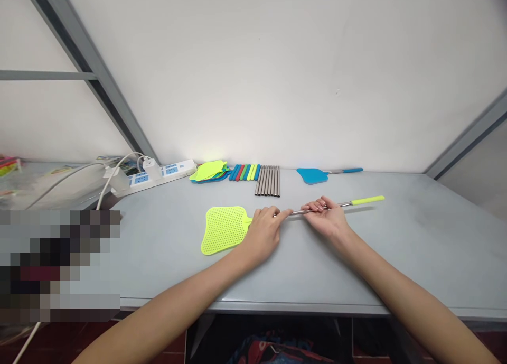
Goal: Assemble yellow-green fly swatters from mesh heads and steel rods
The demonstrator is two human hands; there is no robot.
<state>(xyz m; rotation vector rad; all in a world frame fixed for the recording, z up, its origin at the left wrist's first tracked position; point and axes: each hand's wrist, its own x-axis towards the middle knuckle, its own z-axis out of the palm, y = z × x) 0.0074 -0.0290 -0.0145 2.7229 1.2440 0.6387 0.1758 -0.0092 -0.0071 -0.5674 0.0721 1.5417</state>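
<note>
A yellow-green fly swatter (224, 230) lies across the middle of the table, its perforated head to the left and its grip sleeve to the right. Near the head, my left hand (266, 227) is closed around the metal rod, with the index finger stretched along it. Farther right, my right hand (325, 216) is turned palm up with its fingers curled over the same rod, just left of the sleeve. Part of the rod is hidden under both hands.
Behind my hands lie a blue fly swatter (312, 175), a row of metal tubes (268, 181), several coloured grip sleeves (244, 172) and stacked swatter heads (209, 170). A power strip (158, 175) with plugs and cables stands at the back left of the grey table (415, 248), against the wall.
</note>
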